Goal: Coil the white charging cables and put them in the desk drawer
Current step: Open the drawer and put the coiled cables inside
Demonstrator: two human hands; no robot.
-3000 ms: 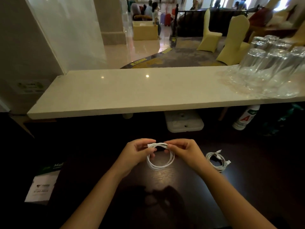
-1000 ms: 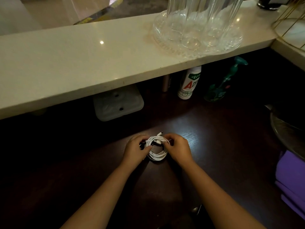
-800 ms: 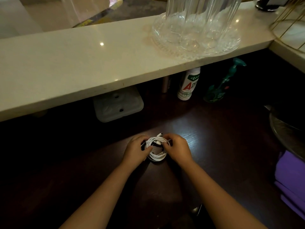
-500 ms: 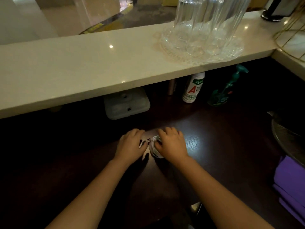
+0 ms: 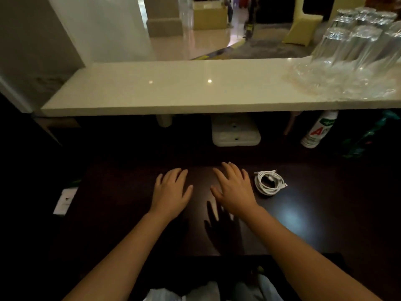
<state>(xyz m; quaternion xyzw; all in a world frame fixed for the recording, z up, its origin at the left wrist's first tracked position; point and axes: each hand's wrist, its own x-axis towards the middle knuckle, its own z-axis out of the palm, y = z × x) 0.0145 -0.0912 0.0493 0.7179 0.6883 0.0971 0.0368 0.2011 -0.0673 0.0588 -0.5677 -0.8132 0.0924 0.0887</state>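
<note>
Both of my hands lie flat on the dark tabletop (image 5: 325, 213), palms down and fingers spread, holding nothing. My left hand (image 5: 171, 192) sits just left of centre, my right hand (image 5: 233, 190) close beside it, a bare strip of wood between them.

Just beside the right hand, on its outer side and not touching it, lies a white cable bundle (image 5: 269, 182), wound into a tidy ring with a connector tip poking out toward the far side. I cannot say from this view whether the ring is one cable or two laid together. I see no loose white cable elsewhere on the tabletop.

I judge the coiling done, at least for what shows. The stowing is all that is left: no drawer is in view, open or shut, so I take it to be below the near edge, out of frame. That means picking up the bundle, opening the drawer and dropping it in.

Above the work surface runs a pale counter shelf (image 5: 195, 90) carrying upturned glasses (image 5: 355, 44) on a clear tray at its right end. Under it stand a white box (image 5: 236, 133), a white bottle (image 5: 319, 131) and a green spray bottle (image 5: 368, 137). A white card (image 5: 65, 200) lies at the far left.
</note>
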